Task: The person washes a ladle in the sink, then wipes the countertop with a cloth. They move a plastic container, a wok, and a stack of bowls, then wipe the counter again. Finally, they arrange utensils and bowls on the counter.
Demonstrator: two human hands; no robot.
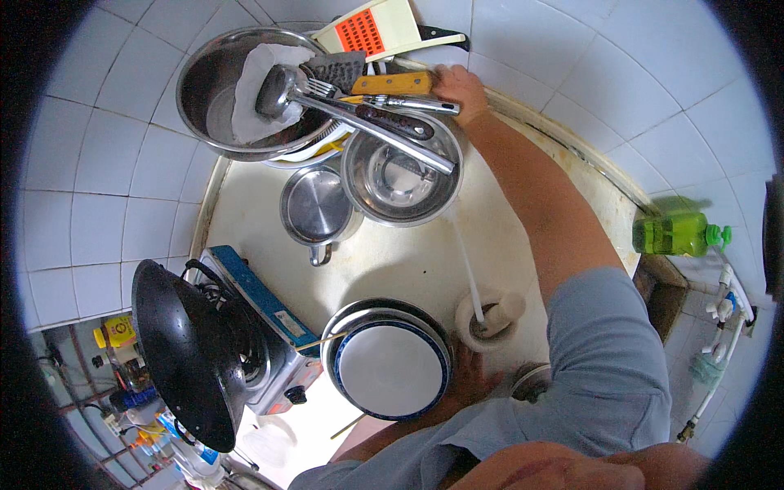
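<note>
My right hand [462, 92] reaches to the back wall, beside the end of a yellow wooden handle [392, 83]. Whether its fingers grip anything is hidden. That handle lies among a steel ladle [373, 131], a fork [321, 87] and a dark-handled utensil [395, 121], across a large steel pot [208, 116] and a steel basin [398, 208]. Low and blurred, my left hand [474, 376] is beside a white blue-rimmed plate [392, 370] resting on a round metal vessel [334, 324]; its grip is unclear. A pale mortar-like bowl [468, 327] with a long white stick [468, 269] stands just beyond.
A black wok [184, 361] tilts on a portable gas stove [275, 380] at left. A steel mug [315, 205] stands by the basin. At the back is a cream grater [398, 27]. Green soap bottle [667, 234] sits right, near white pipes [735, 337]. Tiled walls enclose the counter.
</note>
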